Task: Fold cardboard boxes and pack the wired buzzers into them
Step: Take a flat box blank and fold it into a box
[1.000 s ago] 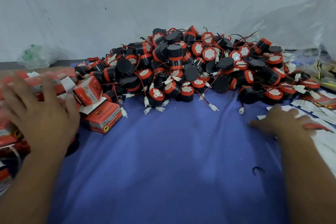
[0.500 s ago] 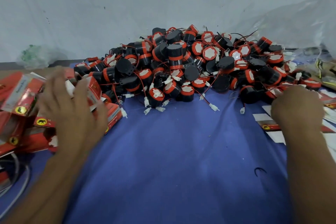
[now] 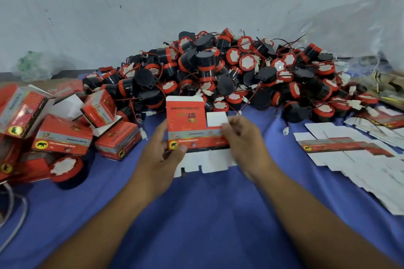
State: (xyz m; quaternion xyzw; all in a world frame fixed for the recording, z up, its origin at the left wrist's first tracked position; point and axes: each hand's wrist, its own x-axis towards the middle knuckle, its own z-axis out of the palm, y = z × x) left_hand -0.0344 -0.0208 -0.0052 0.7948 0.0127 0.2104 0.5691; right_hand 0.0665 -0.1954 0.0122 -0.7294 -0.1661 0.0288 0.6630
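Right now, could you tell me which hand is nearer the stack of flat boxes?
Right. The right hand is left of the stack of flat boxes; the left hand farther left, across the box both hold.

Red-and-white box blank (image 3: 188, 124), black-and-red buzzers (image 3: 229, 72), blue cloth (image 3: 207, 214).

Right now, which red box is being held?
The flat, unfolded box at centre, gripped by left hand and right hand; the folded boxes at left and flat stack at right lie untouched.
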